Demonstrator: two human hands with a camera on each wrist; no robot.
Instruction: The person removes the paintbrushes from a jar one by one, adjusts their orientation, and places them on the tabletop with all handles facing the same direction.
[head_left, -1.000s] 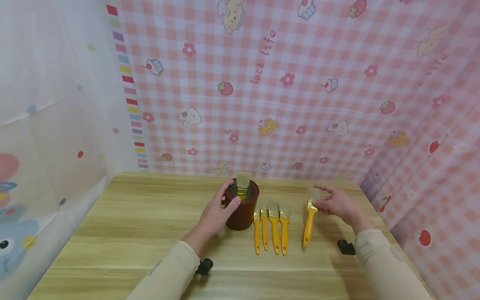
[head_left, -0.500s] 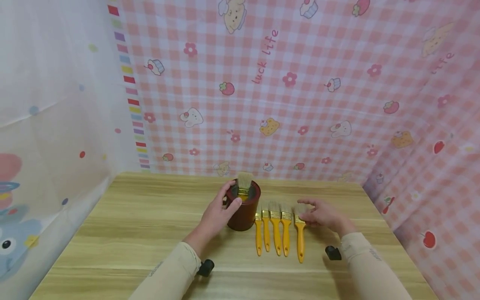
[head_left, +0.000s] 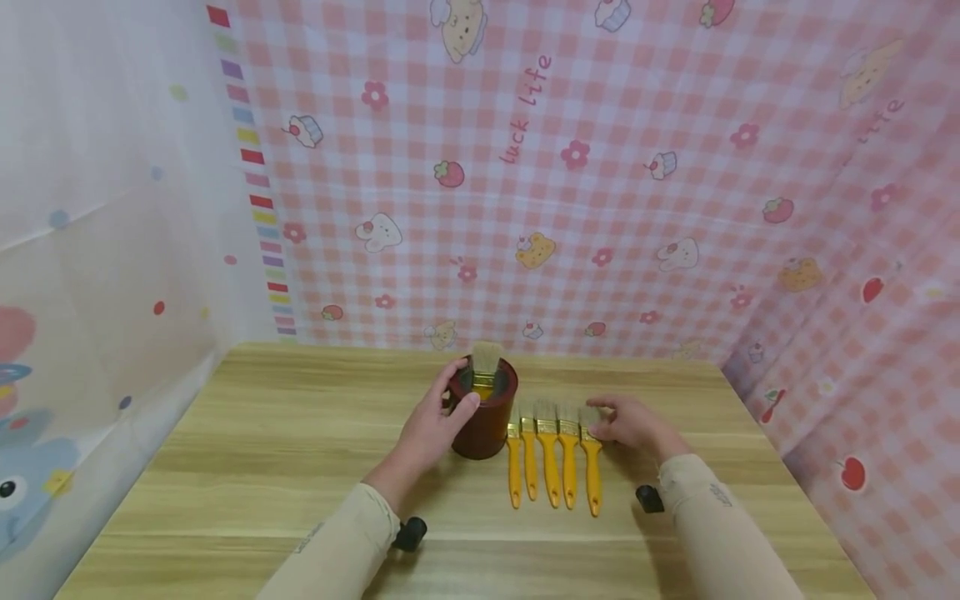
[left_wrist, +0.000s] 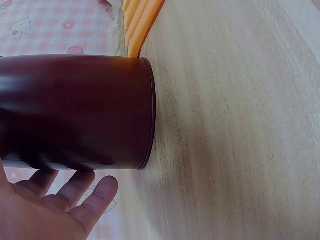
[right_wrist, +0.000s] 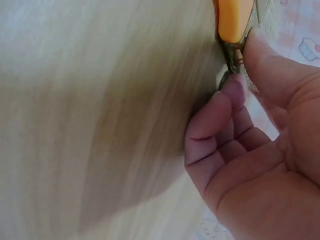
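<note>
A dark red cylindrical pot (head_left: 482, 432) stands upright on the wooden table. My left hand (head_left: 433, 423) holds it by the rim, thumb on the near side and fingers round the left. Inside the pot a paintbrush (head_left: 487, 359) stands bristles up. Several yellow-handled paintbrushes (head_left: 550, 467) lie side by side right of the pot, bristles away from me. At the right end of that row, my right hand (head_left: 632, 425) pinches the last paintbrush (head_left: 592, 475) near its metal band. In the right wrist view, the thumb and fingertips meet at this band, below the orange-yellow handle (right_wrist: 234, 20).
A pink checked cloth (head_left: 405, 192) hangs behind the table (head_left: 300, 467), and a white patterned one (head_left: 112, 275) on the left. Black wrist-worn pieces (head_left: 411, 534) show beside both sleeves.
The right hand has brought its paintbrush leftward, from apart on the right to the end of the row, where it now lies close beside the others. The left hand stays on the pot.
</note>
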